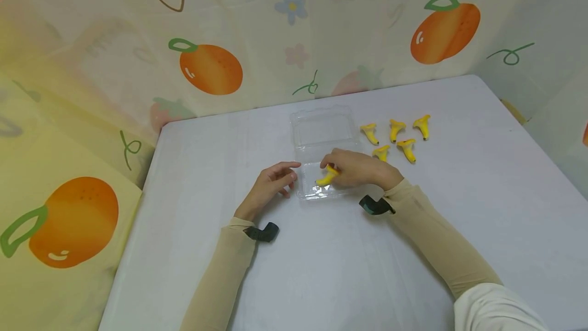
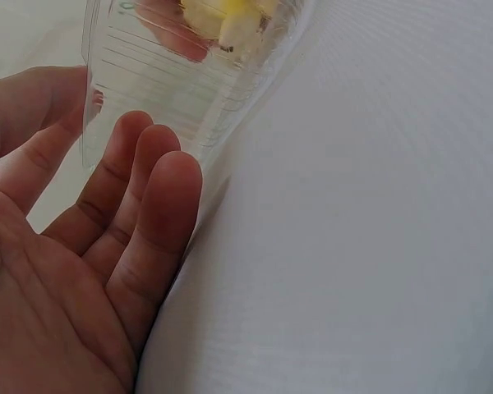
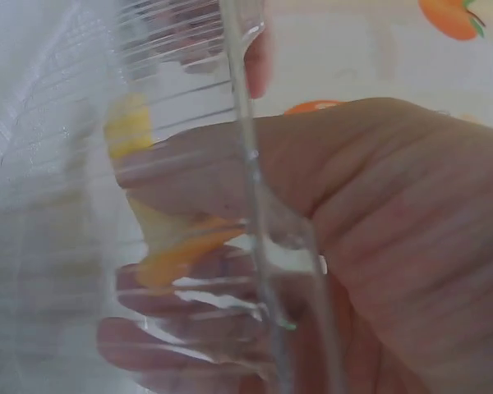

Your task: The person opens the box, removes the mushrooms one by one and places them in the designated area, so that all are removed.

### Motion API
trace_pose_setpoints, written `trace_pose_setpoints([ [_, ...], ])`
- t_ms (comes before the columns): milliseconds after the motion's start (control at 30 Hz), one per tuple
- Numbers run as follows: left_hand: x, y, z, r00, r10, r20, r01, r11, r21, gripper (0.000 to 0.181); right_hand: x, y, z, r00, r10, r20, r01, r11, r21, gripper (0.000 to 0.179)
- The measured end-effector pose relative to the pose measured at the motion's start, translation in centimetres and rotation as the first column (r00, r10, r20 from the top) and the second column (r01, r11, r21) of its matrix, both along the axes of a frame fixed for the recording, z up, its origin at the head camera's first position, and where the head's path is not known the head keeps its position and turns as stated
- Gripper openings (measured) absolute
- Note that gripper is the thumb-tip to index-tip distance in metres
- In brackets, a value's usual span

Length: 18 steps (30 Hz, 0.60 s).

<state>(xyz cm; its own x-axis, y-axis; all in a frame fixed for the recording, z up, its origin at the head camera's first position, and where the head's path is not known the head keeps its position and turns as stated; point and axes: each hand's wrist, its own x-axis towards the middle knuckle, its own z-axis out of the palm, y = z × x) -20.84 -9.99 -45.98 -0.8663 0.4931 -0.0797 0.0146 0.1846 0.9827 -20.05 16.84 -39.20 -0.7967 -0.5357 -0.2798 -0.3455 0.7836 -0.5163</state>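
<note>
A clear plastic clamshell box [image 1: 307,187] lies opened out on the white table, its lid [image 1: 323,129] folded back away from me. My right hand [image 1: 357,168] is over the near half and pinches a yellow chanterelle mushroom [image 1: 327,176] between thumb and fingers. Through the ribbed clear wall [image 3: 181,107] in the right wrist view, the mushroom's flared cap and stem show among the fingers. At the box's left side is my left hand [image 1: 271,185], fingers relaxed and slightly bent. In the left wrist view its fingertips [image 2: 171,185] are right at the box wall.
Several more yellow chanterelles [image 1: 407,150] lie on the table [image 1: 482,193] to the right of the box. Behind the table and at its left hangs a pale curtain [image 1: 262,29] printed with oranges.
</note>
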Motion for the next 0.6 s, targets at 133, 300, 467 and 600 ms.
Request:
trace_pose_setpoints([
  [133, 0.06, 0.04, 0.15, 1.000, 0.003, -0.001, -0.003, 1.000, -0.005, 0.036, -0.05, 0.03, 0.24, 1.000, 0.002, -0.016, -0.002, 1.000, -0.017, 0.038],
  [300, 0.00, -0.01, 0.10, 1.000, -0.001, 0.003, 0.001, 1.000, -0.007, 0.037, -0.09, -0.01, 0.35, 1.000, -0.005, -0.011, 0.004, 0.998, -0.070, 0.043],
  [467, -0.03, -0.01, 0.06, 1.000, -0.004, -0.002, 0.004, 1.000, -0.011, 0.037, -0.02, 0.10, 0.42, 1.000, -0.022, -0.016, 0.020, 0.989, -0.145, 0.050],
  [600, 0.02, -0.04, 0.04, 1.000, -0.005, -0.005, 0.005, 1.000, -0.015, 0.037, 0.00, 0.08, 0.59, 0.999, -0.027, -0.019, 0.023, 0.983, -0.180, 0.050],
])
